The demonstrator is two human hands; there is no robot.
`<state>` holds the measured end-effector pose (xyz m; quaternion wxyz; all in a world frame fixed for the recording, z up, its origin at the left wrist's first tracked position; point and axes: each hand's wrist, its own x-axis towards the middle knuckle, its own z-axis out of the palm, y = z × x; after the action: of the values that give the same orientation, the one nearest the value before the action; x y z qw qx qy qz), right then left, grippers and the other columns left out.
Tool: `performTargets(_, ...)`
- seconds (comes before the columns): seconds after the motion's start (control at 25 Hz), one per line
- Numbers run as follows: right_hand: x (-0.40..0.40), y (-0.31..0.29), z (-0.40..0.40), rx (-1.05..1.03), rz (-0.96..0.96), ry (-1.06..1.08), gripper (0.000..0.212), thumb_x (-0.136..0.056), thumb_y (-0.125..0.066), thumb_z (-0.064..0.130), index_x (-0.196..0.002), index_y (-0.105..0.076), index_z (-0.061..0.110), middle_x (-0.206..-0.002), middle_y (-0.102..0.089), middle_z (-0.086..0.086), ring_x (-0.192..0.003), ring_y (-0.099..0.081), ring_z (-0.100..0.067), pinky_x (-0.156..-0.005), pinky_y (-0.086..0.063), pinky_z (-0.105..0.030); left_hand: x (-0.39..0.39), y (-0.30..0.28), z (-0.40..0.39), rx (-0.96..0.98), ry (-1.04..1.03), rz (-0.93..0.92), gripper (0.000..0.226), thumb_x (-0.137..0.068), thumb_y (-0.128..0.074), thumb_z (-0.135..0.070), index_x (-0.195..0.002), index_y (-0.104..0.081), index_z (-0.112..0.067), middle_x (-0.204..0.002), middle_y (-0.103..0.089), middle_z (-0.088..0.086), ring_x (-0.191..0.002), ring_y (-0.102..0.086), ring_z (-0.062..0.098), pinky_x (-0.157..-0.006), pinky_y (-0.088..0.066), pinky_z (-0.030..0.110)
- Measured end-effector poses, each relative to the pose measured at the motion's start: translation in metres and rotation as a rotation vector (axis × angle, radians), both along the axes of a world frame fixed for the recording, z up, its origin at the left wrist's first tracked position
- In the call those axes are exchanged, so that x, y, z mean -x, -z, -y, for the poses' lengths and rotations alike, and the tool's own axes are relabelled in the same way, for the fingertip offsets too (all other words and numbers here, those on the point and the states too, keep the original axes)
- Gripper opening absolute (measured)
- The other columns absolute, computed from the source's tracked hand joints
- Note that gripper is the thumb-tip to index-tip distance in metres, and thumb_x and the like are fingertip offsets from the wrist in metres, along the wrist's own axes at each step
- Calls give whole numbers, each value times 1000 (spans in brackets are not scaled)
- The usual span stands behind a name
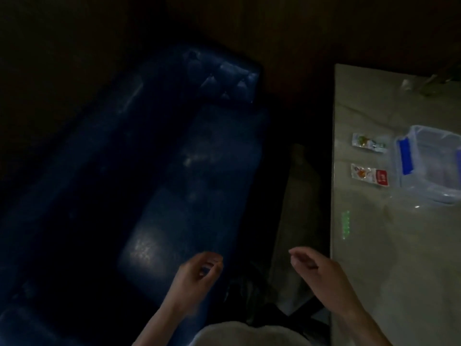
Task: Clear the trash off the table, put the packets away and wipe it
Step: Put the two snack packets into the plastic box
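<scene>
On the right side of a really dark shot there's a pale table (389,245), and most of the task stuff sits on its far half. Two small sauce packets lie flat there, one above the other: a white one with green print (368,143) and one with a red end (370,178). Just to their right is a clear plastic container (429,161) with blue clips, lid off, running out of the picture. Both hands are down low, off the table's left edge. The left hand (197,273) is curled with fingertips pinched together over a dark blue tufted sofa (199,146); might be something tiny in there, but it's too murky, so I can't tell. The right hand (316,268) is loosely open, fingers bent, nothing in it, hanging right by the table's edge. There's a small green glint (345,224) on the table near that edge, no idea what it is.
</scene>
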<state>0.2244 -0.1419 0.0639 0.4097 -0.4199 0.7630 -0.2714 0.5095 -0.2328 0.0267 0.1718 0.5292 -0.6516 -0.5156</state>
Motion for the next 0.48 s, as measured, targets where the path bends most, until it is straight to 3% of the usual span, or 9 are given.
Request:
performTargets(0.2, 27, -5, 24, -19, -2, 151, 15, -88, -67, 29, -92, -69, 43, -88, -72, 26, -80, -68, 4, -74, -54, -19, 57, 6, 71, 39, 221, -20, 15, -80, -57, -52, -95, -63, -49, -92, -69, -23, -86, -65, -3, -76, -56, 23)
performTargets(0.32, 51, -5, 18, -33, -34, 233, 20, -89, -67, 22, -91, -69, 41, -87, -71, 29, -76, -67, 6, -65, -48, -6, 100, 10, 100, 32, 334, -6, 17, -79, -54, -58, -93, -60, -53, -96, -67, -23, -92, -63, -4, -80, -55, 26)
performTargets(0.48, 98, 0, 2, -56, -34, 421, 18, -88, -68, 22, -88, -68, 41, -85, -70, 33, -76, -66, 11, -64, -46, -2, 184, 11, 134, 10, 527, -20, 17, -83, -58, -50, -97, -62, -43, -98, -67, -17, -94, -62, -1, -83, -51, 22)
